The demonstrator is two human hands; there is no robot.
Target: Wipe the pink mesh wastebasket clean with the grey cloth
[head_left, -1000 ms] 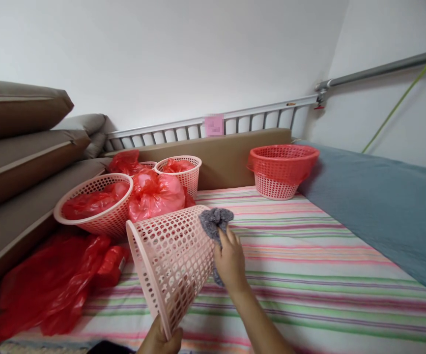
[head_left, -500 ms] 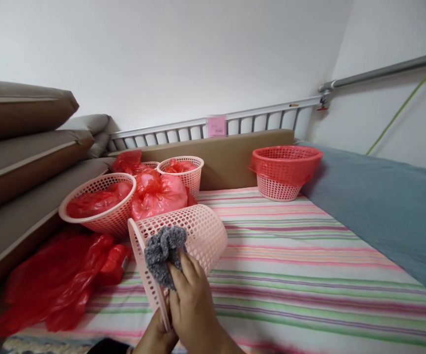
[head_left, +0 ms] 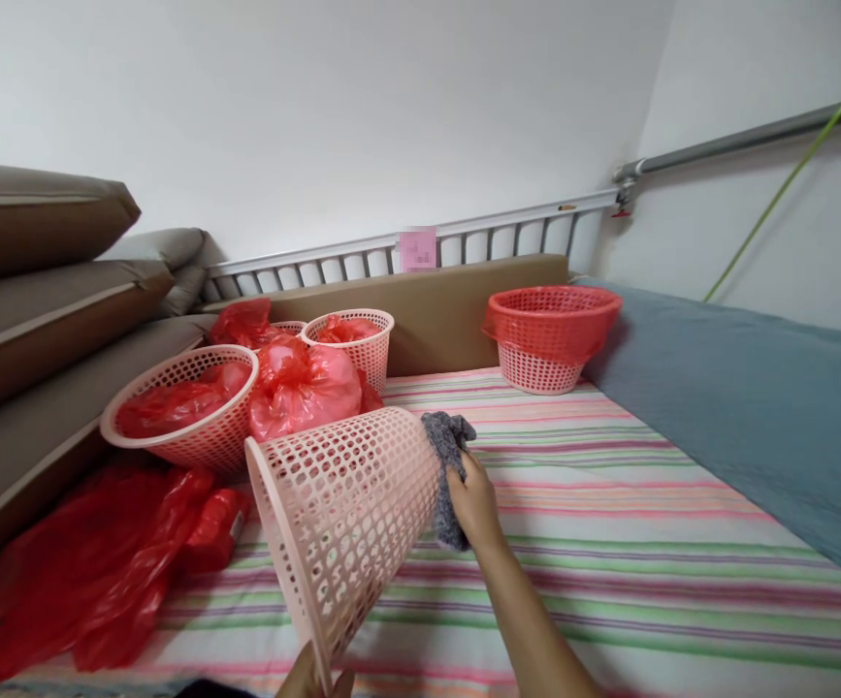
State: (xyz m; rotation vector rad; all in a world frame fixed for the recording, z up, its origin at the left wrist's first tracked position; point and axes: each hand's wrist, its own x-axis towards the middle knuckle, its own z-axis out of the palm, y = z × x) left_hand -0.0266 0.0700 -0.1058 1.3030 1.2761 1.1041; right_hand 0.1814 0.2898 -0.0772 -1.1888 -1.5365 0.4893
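Observation:
A pink perforated plastic basket (head_left: 362,494) lies tilted on its side in front of me, its open rim facing left. My left hand (head_left: 308,679) grips the lower part of that rim at the bottom edge of the view, partly cut off. At the basket's base end, my right hand (head_left: 474,494) is closed on a grey fluffy cloth (head_left: 447,470) and presses it against the bottom. Part of the cloth hangs down below the fingers.
Behind the basket stand a pink basket (head_left: 235,422) holding red plastic, a stuffed red bag (head_left: 310,388) and another basket (head_left: 380,364). Red plastic bags (head_left: 78,572) lie at left beside stacked cushions (head_left: 48,320). A red-lined basket (head_left: 540,373) stands far right on the striped sheet (head_left: 609,543).
My right hand has moved the cloth from near the basket's rim rightward to its base. The left hand still holds the rim, now slightly lower in view.

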